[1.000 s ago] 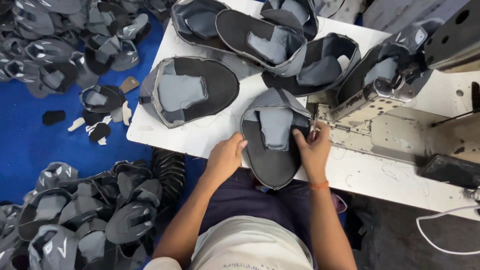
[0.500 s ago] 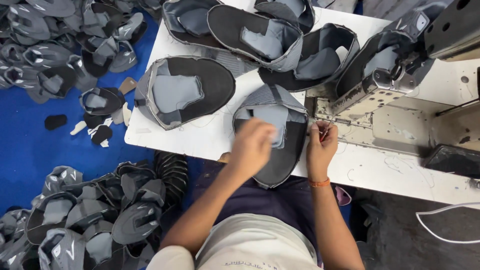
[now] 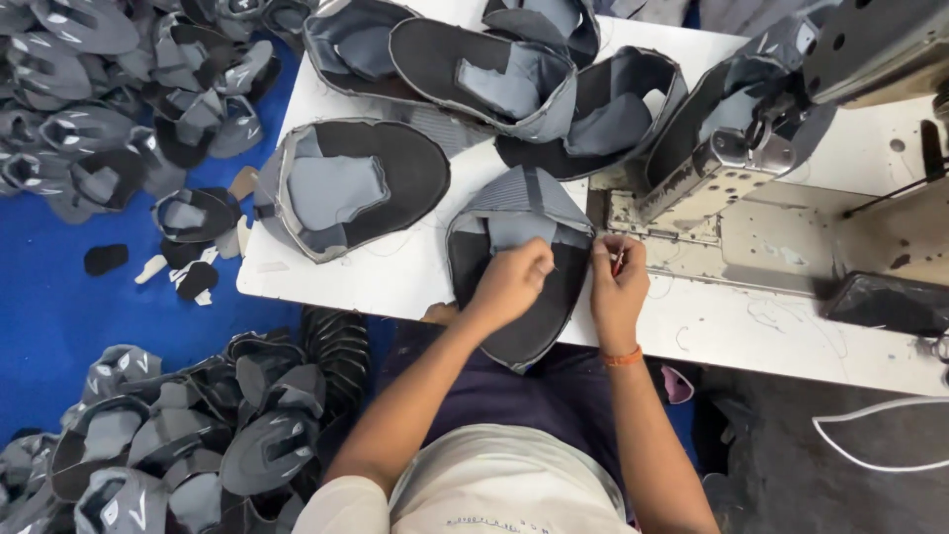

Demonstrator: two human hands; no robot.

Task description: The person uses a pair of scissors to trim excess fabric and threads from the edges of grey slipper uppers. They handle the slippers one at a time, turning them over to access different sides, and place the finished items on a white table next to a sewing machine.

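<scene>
The left hand (image 3: 512, 282) pinches the grey-and-black shoe upper (image 3: 519, 267) lying lengthwise near-to-far at the table's (image 3: 395, 277) near edge, while the right hand (image 3: 619, 287), just right of it, grips small snips (image 3: 617, 262).

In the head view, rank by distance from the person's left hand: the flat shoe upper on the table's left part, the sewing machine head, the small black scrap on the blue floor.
From the left hand, nearest first:
1. Flat shoe upper, up and to the left on the white table.
2. Sewing machine head, up and to the right.
3. Small black scrap, far left on the blue floor.
</scene>
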